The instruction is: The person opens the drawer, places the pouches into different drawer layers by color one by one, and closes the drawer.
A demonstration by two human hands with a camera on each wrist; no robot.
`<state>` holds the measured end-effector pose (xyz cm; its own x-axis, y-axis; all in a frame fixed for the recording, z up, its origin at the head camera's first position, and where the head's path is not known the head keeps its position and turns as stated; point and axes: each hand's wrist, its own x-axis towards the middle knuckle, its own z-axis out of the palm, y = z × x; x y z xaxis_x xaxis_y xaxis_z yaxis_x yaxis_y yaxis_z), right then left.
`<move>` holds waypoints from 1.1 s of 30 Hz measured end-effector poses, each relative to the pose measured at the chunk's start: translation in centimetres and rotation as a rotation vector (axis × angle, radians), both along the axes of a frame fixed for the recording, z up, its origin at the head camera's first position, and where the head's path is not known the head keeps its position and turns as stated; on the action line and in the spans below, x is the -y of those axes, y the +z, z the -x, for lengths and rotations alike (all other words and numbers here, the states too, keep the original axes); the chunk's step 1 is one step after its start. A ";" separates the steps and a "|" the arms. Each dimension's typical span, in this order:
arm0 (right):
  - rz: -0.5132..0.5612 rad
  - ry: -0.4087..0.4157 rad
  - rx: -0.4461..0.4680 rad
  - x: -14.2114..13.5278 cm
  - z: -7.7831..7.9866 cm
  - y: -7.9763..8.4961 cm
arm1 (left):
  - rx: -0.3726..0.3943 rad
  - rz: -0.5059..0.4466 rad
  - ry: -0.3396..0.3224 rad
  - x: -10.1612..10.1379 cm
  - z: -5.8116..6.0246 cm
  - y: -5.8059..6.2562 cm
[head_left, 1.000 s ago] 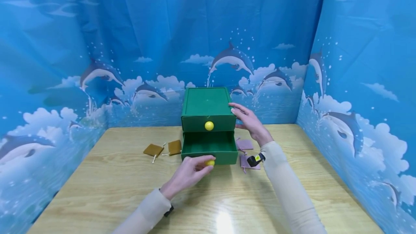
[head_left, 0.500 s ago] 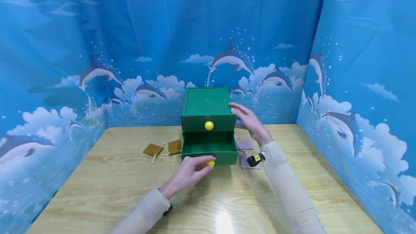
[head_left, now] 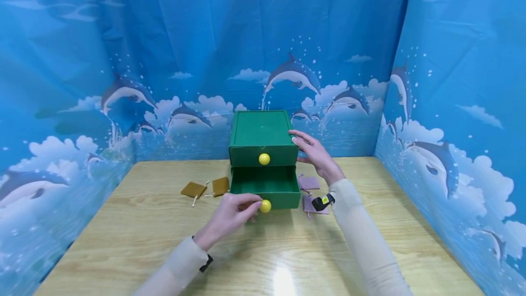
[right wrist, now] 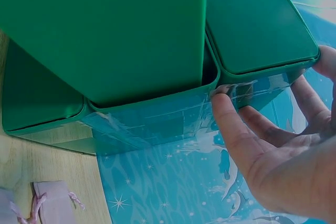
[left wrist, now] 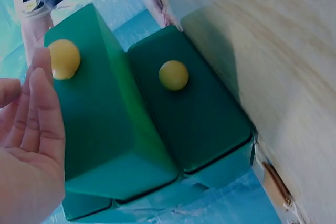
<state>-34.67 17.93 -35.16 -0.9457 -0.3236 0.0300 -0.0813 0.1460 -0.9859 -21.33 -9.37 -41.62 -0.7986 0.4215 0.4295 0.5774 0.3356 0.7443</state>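
A green drawer cabinet (head_left: 262, 128) stands at the back middle of the table. Its middle drawer (head_left: 283, 201) is pulled out and shows a bare inside; the top drawer (head_left: 244, 156) is closed. My left hand (head_left: 226, 220) is just left of that middle drawer's yellow knob (head_left: 265, 206), fingers loosely bent and not wrapped round it. In the left wrist view a lower drawer (left wrist: 194, 114) with another round knob (left wrist: 173, 75) shows below. Against the cabinet's right side, my right hand (head_left: 318, 156) rests with spread fingers (right wrist: 231, 124) touching its edge.
Two brown drawstring pouches (head_left: 194, 189) lie left of the cabinet on the wooden table (head_left: 144, 232). Two lilac pouches (head_left: 309, 182) lie to its right, partly behind the right wrist's camera. Blue dolphin-print curtains (head_left: 197, 58) enclose the back and sides.
My left hand has let go of the middle drawer's knob and shifted slightly left, uncovering it. The drawer stays pulled out, and the right hand has not moved.
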 end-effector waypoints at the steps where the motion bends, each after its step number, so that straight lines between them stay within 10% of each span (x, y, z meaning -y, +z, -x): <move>1: -0.001 -0.001 0.001 0.0 0.0 0.0 | -0.013 -0.009 0.003 0.1 0.0 0.1; 17: -0.001 0.002 0.020 0.1 -0.2 0.3 | -0.192 -0.160 0.057 2.7 1.2 1.4; 33: 0.010 -0.009 0.021 0.1 -0.1 0.4 | 0.065 -0.322 0.321 4.8 4.2 1.0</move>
<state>-34.53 17.79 -34.76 -0.9491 -0.3148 0.0131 -0.0591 0.1370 -0.9888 -25.53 -14.16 -40.59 -0.8967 0.0012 0.4426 0.4304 0.2351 0.8715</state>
